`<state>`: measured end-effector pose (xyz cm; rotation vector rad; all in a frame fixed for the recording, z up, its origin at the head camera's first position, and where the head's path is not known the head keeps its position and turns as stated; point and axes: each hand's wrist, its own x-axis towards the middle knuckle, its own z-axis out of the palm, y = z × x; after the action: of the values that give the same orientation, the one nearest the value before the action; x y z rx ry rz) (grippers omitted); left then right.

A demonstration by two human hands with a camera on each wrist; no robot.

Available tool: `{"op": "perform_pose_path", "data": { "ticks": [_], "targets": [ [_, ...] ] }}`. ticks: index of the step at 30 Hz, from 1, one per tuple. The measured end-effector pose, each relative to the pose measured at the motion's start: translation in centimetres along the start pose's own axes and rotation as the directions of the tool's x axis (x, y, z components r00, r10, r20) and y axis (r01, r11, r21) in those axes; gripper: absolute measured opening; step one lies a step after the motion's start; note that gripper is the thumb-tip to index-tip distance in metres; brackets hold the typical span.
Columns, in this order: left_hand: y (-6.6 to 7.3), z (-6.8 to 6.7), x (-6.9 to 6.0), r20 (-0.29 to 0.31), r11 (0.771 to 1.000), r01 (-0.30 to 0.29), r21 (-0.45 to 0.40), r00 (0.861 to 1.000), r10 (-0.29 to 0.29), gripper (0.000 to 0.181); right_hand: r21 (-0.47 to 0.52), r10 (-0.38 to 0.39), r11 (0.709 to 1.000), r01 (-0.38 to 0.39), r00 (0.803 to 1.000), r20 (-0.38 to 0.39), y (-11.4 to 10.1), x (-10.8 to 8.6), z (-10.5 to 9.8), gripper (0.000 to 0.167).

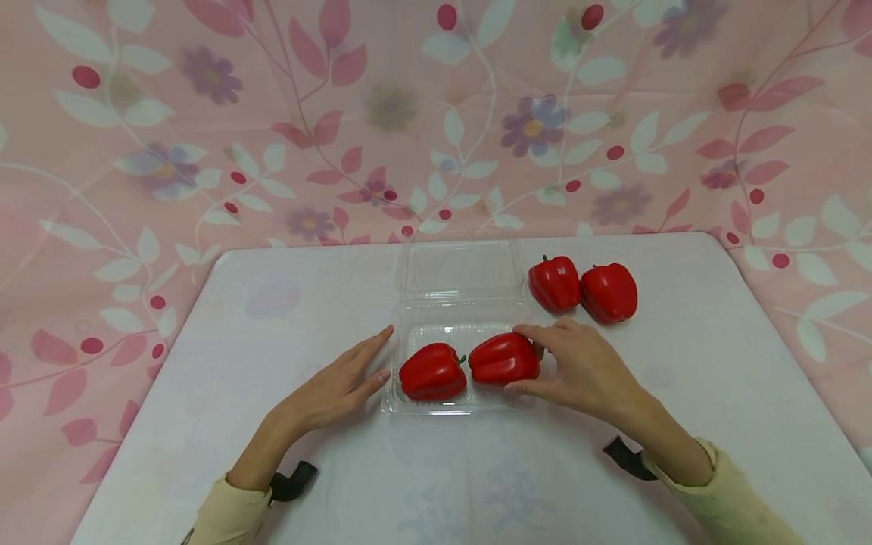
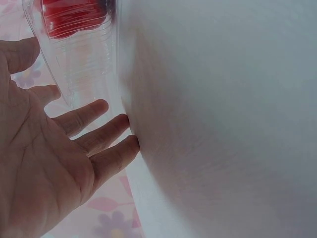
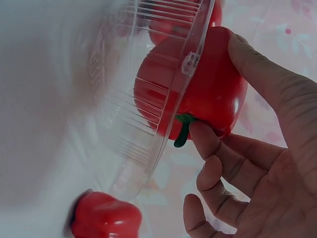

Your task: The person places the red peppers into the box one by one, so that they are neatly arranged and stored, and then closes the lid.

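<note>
A clear plastic clamshell box (image 1: 443, 409) lies with its lid (image 1: 459, 269) folded back. One red bell pepper (image 1: 432, 372) sits in its left half. My right hand (image 1: 579, 371) grips a second red bell pepper (image 3: 218, 84) between thumb and fingers, at the right half of the box. In the right wrist view its green stem (image 3: 183, 130) shows near the fingertips, and part of it lies behind the clear wall. My left hand (image 1: 341, 386) is beside the box's left side with fingers extended, holding nothing; its palm (image 2: 44, 168) shows in the left wrist view.
Two more red bell peppers, one on the left (image 1: 555, 284) and one on the right (image 1: 609, 293), lie side by side behind my right hand, right of the lid. A white cloth (image 1: 306, 303) covers the table. Pink floral fabric (image 1: 409, 113) hangs behind.
</note>
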<state>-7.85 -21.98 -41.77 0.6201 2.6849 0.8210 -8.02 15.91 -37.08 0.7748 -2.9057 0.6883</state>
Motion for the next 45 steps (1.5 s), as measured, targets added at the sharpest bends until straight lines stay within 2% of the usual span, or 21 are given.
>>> {"op": "perform_pose_path", "data": {
  "ticks": [23, 33, 45],
  "targets": [
    [0.2, 0.0, -0.1, -0.007, 1.0, -0.001, -0.006, 1.0, 0.001, 0.071, -0.085, -0.009, 0.996, 0.014, 0.999, 0.052, -0.3, 0.1, 1.5, 0.077],
    [-0.1, 0.1, 0.1, -0.005, 1.0, -0.005, 0.003, 1.0, 0.005, 0.071, -0.066, -0.01, 0.998, 0.015, 0.998, 0.07, -0.3, 0.3, 1.6, 0.076],
    [0.0, 0.1, 0.0, -0.008, 1.0, -0.002, 0.001, 1.0, 0.002, 0.071, -0.055, -0.048, 0.997, 0.052, 0.997, 0.06, -0.1, 0.3, 1.5, 0.073]
  ]
}}
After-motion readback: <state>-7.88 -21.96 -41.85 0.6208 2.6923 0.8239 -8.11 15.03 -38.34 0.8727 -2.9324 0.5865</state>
